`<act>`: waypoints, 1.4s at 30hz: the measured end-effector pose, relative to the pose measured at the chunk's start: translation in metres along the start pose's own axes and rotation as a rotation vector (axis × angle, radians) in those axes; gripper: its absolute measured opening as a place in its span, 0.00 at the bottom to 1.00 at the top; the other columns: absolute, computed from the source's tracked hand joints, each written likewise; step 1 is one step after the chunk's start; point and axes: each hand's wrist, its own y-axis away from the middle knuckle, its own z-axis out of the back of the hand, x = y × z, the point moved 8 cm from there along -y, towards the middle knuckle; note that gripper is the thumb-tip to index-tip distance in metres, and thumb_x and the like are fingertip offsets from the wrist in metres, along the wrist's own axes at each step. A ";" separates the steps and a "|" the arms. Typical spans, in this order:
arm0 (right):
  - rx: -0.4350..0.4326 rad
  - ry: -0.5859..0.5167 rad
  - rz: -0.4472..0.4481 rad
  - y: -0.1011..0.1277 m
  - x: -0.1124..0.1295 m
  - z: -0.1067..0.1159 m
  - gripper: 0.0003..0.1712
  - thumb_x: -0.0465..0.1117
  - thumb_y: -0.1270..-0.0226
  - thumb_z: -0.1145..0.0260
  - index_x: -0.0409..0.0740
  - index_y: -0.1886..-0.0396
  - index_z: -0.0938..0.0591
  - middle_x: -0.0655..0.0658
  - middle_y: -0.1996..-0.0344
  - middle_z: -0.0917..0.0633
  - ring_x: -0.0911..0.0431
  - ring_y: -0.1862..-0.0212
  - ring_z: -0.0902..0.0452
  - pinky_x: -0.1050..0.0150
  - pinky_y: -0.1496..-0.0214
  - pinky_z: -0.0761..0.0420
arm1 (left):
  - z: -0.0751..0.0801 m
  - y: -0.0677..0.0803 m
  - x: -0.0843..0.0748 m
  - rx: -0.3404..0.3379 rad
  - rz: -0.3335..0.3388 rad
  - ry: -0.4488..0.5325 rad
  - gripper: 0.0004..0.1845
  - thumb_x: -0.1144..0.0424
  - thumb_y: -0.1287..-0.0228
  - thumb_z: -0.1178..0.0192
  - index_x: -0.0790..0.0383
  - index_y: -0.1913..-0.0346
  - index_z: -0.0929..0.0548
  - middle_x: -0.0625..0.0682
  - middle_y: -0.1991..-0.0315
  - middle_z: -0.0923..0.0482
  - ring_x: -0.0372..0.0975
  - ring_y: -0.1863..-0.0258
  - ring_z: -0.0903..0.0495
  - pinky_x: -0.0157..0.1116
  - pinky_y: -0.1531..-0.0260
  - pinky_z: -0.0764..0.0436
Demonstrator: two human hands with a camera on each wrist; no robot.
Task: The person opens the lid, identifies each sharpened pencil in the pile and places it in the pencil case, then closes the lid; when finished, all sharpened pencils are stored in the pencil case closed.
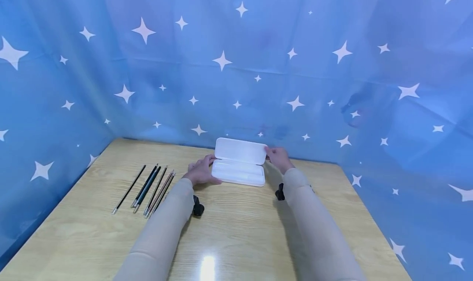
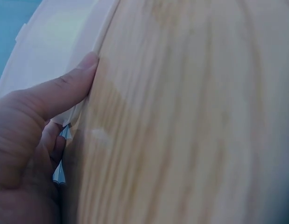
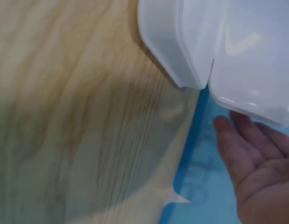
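Two hands: both at one white case, which sits near the far edge of the wooden table, lid raised toward the starred blue backdrop
Left hand: thumb laid straight along the near left rim of the base; the other fingers curl against that end, so it steadies the case with a light grip
Right hand: at the lid's right end; in the wrist view the palm lies open with relaxed fingers just under the lid's edge, and whether they touch it I cannot tell
Case, build: thin moulded plastic, translucent white, long with rounded corners, two shallow shells joined along the back (a hinge, most likely)
Case, handling: probably light and fairly stiff, yet smooth enough to slide on the tabletop; the lid would flex if pulled by one corner
Where to hold: the short ends of the base, thumb on the rim; lift the lid by its front edge
Pencils: several slim dark sticks, lying side by side on the table left of the case, well apart from it
Table surface: pale wood grain, glossy, with a bright glare spot near the front
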 end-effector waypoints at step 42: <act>0.231 0.396 0.109 0.047 -0.016 -0.038 0.50 0.50 0.38 0.23 0.42 0.22 0.36 0.38 0.25 0.33 0.41 0.24 0.41 0.44 0.25 0.38 | 0.044 0.043 -0.009 0.036 -0.083 0.168 0.33 0.57 0.28 0.36 0.60 0.25 0.34 0.59 0.31 0.29 0.54 0.34 0.28 0.53 0.36 0.27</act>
